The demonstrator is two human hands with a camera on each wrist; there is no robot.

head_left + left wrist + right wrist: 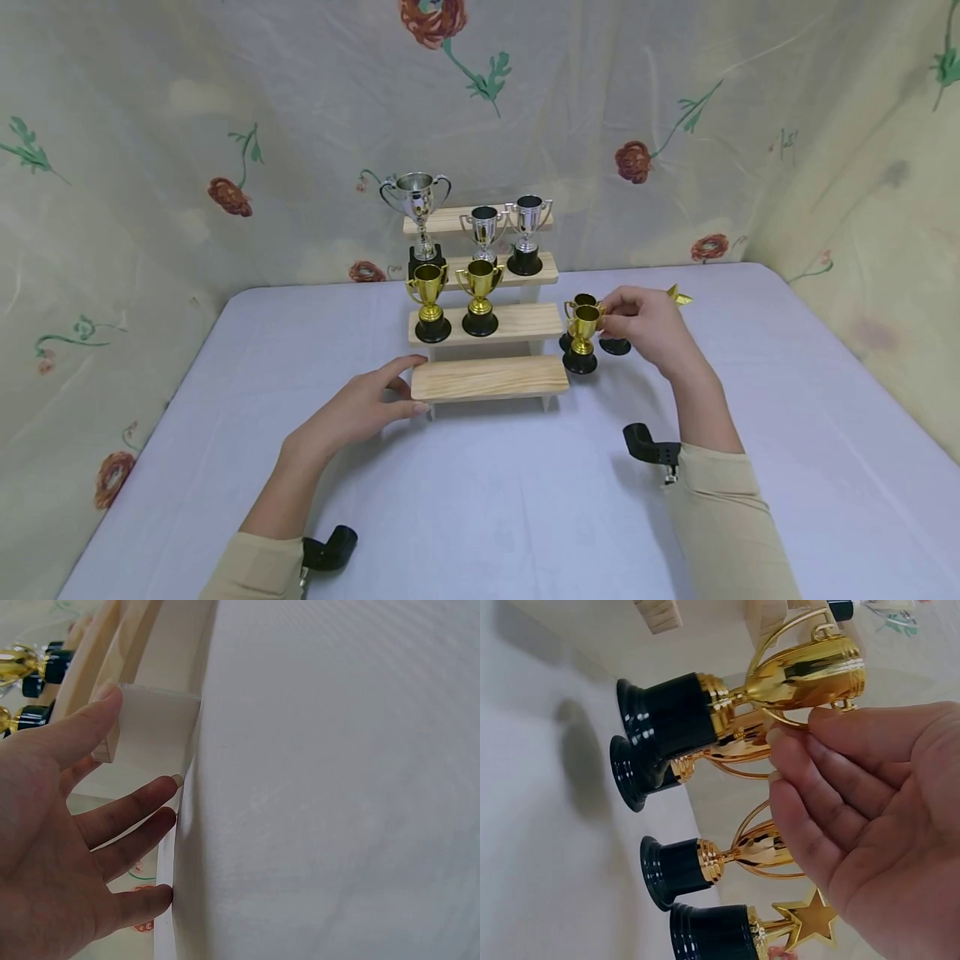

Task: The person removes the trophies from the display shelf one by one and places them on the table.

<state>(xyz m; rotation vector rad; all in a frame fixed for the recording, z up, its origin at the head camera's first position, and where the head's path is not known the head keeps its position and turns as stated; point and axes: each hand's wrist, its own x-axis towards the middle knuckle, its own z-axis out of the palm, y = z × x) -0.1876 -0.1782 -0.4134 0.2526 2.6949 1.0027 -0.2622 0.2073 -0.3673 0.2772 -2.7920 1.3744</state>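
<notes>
My right hand (648, 325) pinches one handle of a small gold trophy cup (802, 679) with a black base, just right of the stand. In the right wrist view its base hangs apart from its shadow. My left hand (367, 400) holds the left end of the wooden display stand's lowest step (491, 379), thumb at the front corner and a finger behind. The other fingers reach down to the cloth in the left wrist view. Two gold trophy cups, a left one (430, 304) and a right one (480, 298), stand upright on the step above.
A large silver cup (417, 200) and two smaller silver cups (528, 217) stand higher on the stand. Beyond my right hand are more gold cups (761, 847) and a star trophy (810, 921). A floral curtain (300, 125) hangs behind the cloth-covered table (480, 517).
</notes>
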